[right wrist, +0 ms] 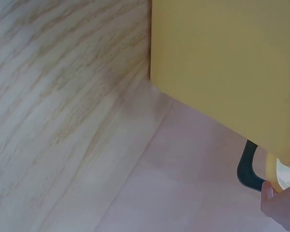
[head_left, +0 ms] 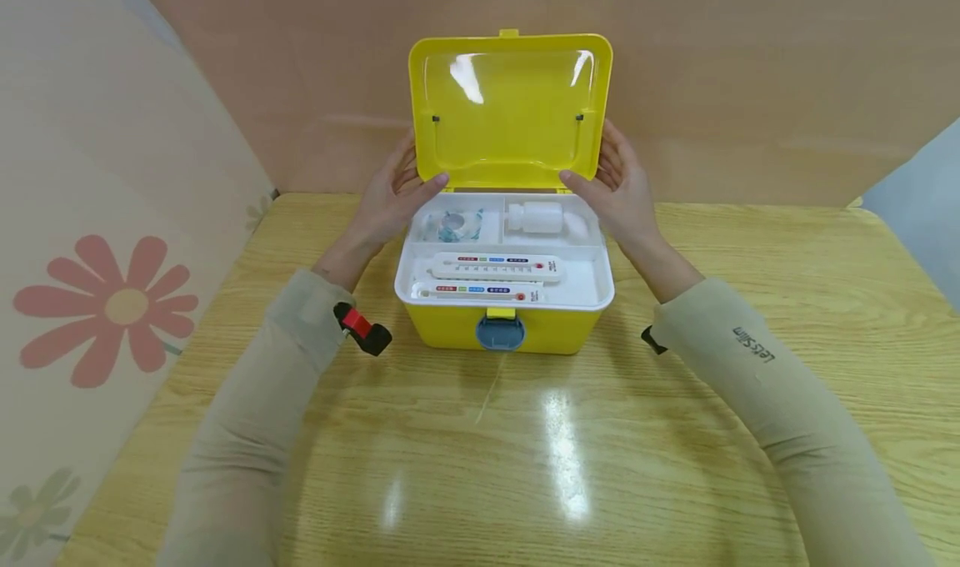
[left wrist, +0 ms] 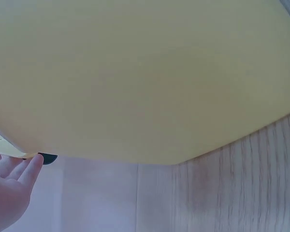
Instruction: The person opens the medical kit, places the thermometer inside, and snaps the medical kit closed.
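In the head view a yellow box point(head_left: 435, 331) stands on the table with its yellow lid point(head_left: 512, 117) raised upright. My left hand point(head_left: 386, 200) holds the lid's lower left edge, thumb in front and fingers partly hidden behind. At the lower right edge my right hand point(head_left: 624, 200) grips the lid the same way. Inside lies a white tray point(head_left: 585, 279) with two white thermometers point(head_left: 495, 268) in front. Behind them, a white bottle point(head_left: 542, 217) lies on its side, left of it a clear and teal item point(head_left: 453, 225) of unclear kind.
A grey-blue latch point(head_left: 500, 333) hangs at the box front. Both wrist views show the box's yellow sides and part of a dark handle point(right wrist: 246, 169) behind. A wall with printed flowers point(head_left: 126, 307) borders the wooden table point(head_left: 450, 459) on the left.
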Available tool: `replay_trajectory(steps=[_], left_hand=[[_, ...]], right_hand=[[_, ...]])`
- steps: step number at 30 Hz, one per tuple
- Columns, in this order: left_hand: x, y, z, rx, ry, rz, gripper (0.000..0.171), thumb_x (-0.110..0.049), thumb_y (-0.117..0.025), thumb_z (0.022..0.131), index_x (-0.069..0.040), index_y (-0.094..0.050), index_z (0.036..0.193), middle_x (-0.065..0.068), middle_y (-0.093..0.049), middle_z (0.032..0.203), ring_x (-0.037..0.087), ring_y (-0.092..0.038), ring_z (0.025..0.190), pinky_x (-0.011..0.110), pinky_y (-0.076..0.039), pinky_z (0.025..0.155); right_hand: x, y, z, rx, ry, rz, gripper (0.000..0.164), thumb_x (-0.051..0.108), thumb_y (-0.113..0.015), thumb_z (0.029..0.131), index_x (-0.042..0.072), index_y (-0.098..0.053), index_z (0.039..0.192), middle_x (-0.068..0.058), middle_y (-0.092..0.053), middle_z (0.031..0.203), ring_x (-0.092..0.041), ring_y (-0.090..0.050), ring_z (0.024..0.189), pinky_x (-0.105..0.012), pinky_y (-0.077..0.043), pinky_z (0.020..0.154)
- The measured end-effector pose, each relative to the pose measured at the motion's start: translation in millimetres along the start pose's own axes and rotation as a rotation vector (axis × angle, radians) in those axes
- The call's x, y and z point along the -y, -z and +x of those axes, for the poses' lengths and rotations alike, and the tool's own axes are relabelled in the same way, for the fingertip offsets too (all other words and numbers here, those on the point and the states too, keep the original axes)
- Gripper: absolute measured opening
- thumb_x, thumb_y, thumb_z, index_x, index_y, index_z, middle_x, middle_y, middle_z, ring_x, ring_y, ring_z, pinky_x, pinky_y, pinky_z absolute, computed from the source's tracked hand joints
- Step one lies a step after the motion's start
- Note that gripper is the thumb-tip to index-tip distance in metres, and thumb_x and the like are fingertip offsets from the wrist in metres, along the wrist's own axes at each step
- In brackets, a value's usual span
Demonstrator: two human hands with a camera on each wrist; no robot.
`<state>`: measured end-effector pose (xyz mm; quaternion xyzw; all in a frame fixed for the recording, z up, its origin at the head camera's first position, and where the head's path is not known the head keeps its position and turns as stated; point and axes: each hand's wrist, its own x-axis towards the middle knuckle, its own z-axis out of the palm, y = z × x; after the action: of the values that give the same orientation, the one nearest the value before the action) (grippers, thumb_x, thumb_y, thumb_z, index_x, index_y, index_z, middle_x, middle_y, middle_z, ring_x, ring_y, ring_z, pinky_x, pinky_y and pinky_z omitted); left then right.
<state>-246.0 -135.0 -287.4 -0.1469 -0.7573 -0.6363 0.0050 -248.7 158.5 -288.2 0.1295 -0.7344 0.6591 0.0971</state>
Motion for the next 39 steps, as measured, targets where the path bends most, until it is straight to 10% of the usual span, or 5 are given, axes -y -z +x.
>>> replay_trajectory(steps=[39], left_hand=[[-26.0,-11.4,-16.8,-0.222,-0.037,-0.010,0.057,-0.029,-0.062,0.093,-0.016,-0.042,0.145,0.005,-0.047,0.144,0.019,-0.050,0.128,0.032,-0.041,0.109]], right_hand=[[31.9,8.0,-19.9,0.003,0.008,0.034,0.063,0.017,-0.068,0.088,0.006,-0.041,0.145,-0.012,-0.043,0.148,-0.023,-0.042,0.135,-0.029,-0.034,0.113]])
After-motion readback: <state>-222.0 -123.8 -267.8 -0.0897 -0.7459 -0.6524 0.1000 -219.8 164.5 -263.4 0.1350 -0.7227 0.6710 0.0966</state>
